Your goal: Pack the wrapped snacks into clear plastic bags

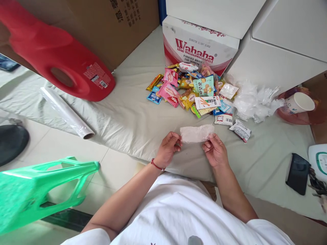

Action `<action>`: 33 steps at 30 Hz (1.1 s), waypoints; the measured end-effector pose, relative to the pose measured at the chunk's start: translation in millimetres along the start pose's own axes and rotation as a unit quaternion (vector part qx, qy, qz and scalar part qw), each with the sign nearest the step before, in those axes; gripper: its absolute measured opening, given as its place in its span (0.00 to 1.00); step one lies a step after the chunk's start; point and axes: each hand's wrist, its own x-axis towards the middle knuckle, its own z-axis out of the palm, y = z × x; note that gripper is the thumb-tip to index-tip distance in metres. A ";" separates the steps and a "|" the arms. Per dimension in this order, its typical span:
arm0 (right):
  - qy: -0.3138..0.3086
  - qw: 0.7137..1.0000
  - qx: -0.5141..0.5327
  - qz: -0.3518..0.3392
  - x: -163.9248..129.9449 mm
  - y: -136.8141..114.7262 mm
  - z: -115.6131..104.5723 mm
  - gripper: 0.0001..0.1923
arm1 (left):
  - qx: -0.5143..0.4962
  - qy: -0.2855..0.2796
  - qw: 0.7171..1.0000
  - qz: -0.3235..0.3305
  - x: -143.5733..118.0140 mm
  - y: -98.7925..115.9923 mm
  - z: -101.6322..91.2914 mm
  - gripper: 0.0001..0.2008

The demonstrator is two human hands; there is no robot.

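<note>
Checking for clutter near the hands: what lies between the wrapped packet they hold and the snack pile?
In the head view, only bare pale sheet lies between the wrapped packet and the snack pile.

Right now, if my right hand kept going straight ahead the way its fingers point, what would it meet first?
Probably the white snack packet at the near edge of the snack pile, beyond the right hand holding the clear wrapper; depth is uncertain.

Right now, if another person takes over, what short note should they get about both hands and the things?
Left hand and right hand each pinch one end of a small item wrapped in clear film, held above the grey sheet.
Snack packet pile lies ahead, by the Wahaha box.
Cling film roll lies to the left; crumpled clear plastic to the right.
Done: one item looks wrapped. Left: the pile looks unwrapped.
</note>
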 end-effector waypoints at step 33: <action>-0.065 0.942 -0.315 -0.092 -26.2 10.3 11.9 0.23 | 0.123 0.130 0.969 0.168 2.0 -13.8 21.5 0.12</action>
